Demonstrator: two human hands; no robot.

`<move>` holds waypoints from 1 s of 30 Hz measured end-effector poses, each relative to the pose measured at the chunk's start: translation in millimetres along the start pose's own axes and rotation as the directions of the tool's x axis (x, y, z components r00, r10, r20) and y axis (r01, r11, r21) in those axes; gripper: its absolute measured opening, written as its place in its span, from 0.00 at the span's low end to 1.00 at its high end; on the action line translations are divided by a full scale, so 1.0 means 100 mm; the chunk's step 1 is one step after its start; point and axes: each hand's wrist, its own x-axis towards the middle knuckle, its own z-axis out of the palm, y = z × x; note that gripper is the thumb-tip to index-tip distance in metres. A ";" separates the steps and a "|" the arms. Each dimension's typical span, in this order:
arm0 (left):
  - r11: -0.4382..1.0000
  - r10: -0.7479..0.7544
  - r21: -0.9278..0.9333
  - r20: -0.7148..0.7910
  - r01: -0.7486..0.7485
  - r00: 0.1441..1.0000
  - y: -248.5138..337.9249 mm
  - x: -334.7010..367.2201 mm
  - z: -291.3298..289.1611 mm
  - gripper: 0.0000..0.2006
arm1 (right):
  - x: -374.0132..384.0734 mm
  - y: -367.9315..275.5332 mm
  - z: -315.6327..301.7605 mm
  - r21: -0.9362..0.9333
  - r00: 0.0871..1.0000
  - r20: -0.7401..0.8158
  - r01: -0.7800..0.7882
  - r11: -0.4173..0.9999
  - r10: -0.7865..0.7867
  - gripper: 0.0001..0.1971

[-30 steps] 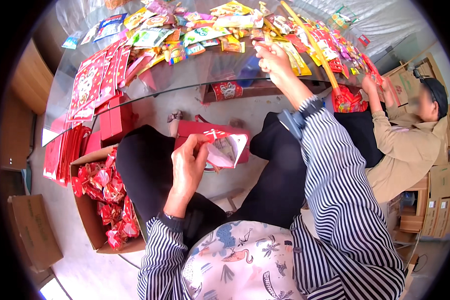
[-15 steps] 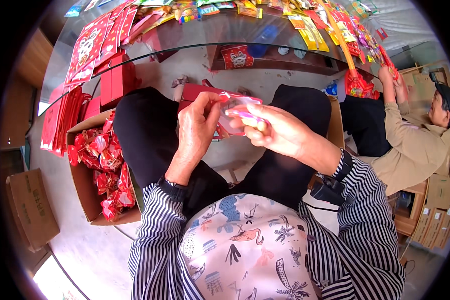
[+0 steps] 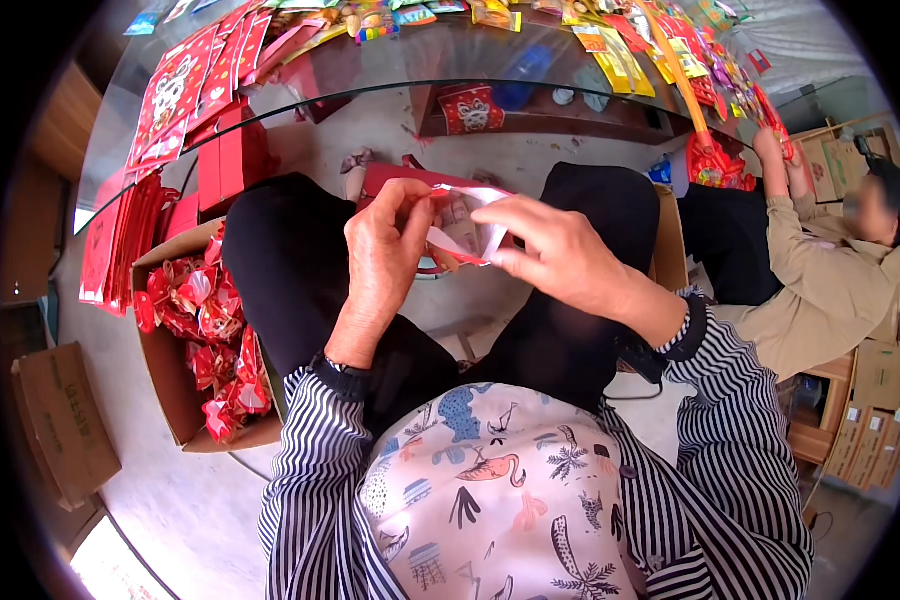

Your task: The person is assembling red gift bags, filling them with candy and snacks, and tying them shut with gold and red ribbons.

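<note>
Both hands, left [image 3: 385, 250] and right [image 3: 555, 255], grip a red packet [image 3: 465, 225]; carton of red sachets [image 3: 195, 330] left; glass surface [image 3: 390, 70] beyond.

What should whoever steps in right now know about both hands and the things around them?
Left hand: pinches the left edge of a small red-and-clear pouch over the lap.
Right hand: grips the pouch's right side, fingers at its open mouth.
Around: an open cardboard box of red wrapped packs stands on the floor by the left knee; a glass table ahead carries red packets and colourful sachets; a co-worker sits to the right.
Done: pouch in hand, mouth open.
Left: what is inside cannot be told; the pouch is not sealed.
</note>
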 end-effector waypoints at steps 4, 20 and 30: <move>0.999 -0.048 0.006 0.020 0.048 0.999 0.09 0.01 -0.04 0.03 | -0.04 0.20 0.11 -0.097 0.983 0.020 0.185 0.978 -0.184 0.07; 0.999 -0.042 0.032 0.013 0.042 0.999 0.13 -0.07 -0.03 0.03 | 0.25 0.33 -0.29 -0.097 0.951 -0.225 0.195 0.976 -0.213 0.07; 0.998 0.005 0.059 0.053 -0.009 0.999 0.02 -0.09 0.01 0.04 | 1.51 1.58 -0.60 -0.115 0.862 -0.503 -0.132 0.985 0.057 0.15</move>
